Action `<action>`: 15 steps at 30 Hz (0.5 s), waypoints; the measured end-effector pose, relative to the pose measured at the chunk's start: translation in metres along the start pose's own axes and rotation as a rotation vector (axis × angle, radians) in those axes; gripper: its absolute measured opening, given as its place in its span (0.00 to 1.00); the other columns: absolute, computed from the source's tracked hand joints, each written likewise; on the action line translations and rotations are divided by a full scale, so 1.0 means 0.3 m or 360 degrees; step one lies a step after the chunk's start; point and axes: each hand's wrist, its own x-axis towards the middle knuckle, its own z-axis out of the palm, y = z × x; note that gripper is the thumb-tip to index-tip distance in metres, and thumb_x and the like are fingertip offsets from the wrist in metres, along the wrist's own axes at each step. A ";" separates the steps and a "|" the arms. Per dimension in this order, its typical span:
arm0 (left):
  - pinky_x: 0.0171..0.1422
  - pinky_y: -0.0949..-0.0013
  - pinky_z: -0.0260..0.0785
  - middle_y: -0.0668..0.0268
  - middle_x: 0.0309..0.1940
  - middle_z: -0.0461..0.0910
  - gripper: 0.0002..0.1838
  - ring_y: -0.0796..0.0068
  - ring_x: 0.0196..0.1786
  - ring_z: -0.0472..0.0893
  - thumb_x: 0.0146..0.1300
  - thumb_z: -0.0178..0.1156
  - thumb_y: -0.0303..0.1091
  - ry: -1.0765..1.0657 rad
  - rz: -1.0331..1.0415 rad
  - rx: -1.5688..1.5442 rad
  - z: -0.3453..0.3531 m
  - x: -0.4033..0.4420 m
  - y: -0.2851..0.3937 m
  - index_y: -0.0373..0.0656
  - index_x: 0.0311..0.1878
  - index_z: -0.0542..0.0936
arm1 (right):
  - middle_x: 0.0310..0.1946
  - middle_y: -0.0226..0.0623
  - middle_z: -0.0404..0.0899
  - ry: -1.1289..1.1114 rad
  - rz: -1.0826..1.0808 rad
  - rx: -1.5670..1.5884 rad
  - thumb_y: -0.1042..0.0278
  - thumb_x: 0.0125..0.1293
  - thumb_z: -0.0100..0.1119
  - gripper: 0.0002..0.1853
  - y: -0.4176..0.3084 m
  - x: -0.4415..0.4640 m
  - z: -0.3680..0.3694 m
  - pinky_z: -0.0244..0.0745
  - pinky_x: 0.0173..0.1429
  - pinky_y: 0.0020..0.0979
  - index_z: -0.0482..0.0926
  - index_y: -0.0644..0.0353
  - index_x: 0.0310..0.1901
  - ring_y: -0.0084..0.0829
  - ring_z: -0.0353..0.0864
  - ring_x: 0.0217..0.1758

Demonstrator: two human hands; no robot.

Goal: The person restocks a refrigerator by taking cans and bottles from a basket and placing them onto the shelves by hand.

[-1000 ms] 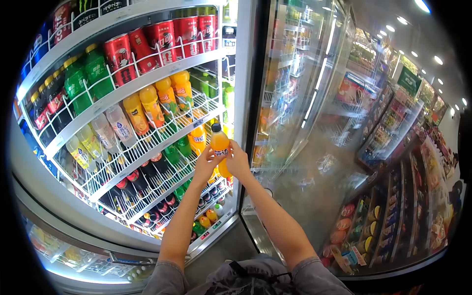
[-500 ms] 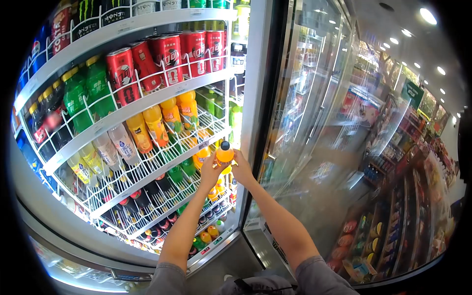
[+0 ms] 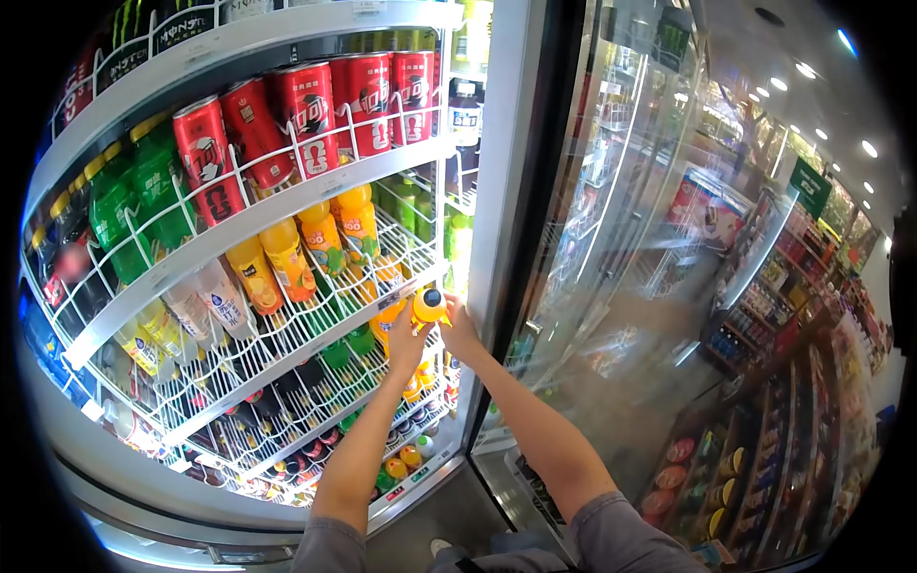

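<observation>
An orange bottle [image 3: 430, 307] with a black cap is held between my two hands, in front of the lower wire shelves near the right side of the cooler. Its cap now faces me and its body is mostly hidden behind it. My left hand [image 3: 407, 336] grips the bottle from the left, with fingers bent around it. On the other side, my right hand [image 3: 460, 330] holds it with fingers closed against it. Orange juice bottles [image 3: 283, 258] stand on the wire shelf to the upper left of my hands.
Red cans [image 3: 309, 116] and green bottles [image 3: 158, 191] fill the cooler shelves at left. The cooler's frame [image 3: 511, 181] rises just right of my hands. Beyond it, a glass door [image 3: 611, 286] stands open, with store shelves [image 3: 778, 420] seen at the right.
The bottle has tipped from upright until its cap points toward me, still between both hands. The view has shifted, and the shelves sit differently in it.
</observation>
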 end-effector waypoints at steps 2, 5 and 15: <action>0.57 0.60 0.74 0.47 0.55 0.77 0.33 0.51 0.57 0.79 0.58 0.69 0.30 0.0018 -0.0013 -0.0001 0.011 0.002 -0.019 0.39 0.66 0.69 | 0.65 0.53 0.69 -0.0004 -0.0026 -0.0048 0.88 0.61 0.50 0.29 -0.026 0.005 0.003 0.62 0.74 0.38 0.62 0.59 0.64 0.47 0.67 0.71; 0.58 0.56 0.72 0.45 0.55 0.77 0.35 0.47 0.57 0.78 0.59 0.67 0.31 0.0023 -0.0045 0.0105 0.023 -0.009 -0.036 0.38 0.69 0.66 | 0.62 0.55 0.72 -0.0009 0.0100 -0.0305 0.83 0.63 0.52 0.29 -0.067 0.003 0.002 0.66 0.71 0.38 0.60 0.60 0.67 0.49 0.72 0.67; 0.57 0.51 0.70 0.39 0.54 0.76 0.37 0.40 0.53 0.78 0.64 0.59 0.35 0.0192 -0.0165 0.0398 0.111 -0.012 -0.090 0.35 0.73 0.56 | 0.58 0.51 0.78 0.0109 0.0038 -0.0324 0.72 0.68 0.54 0.31 0.132 0.022 0.059 0.74 0.61 0.34 0.60 0.57 0.72 0.42 0.77 0.63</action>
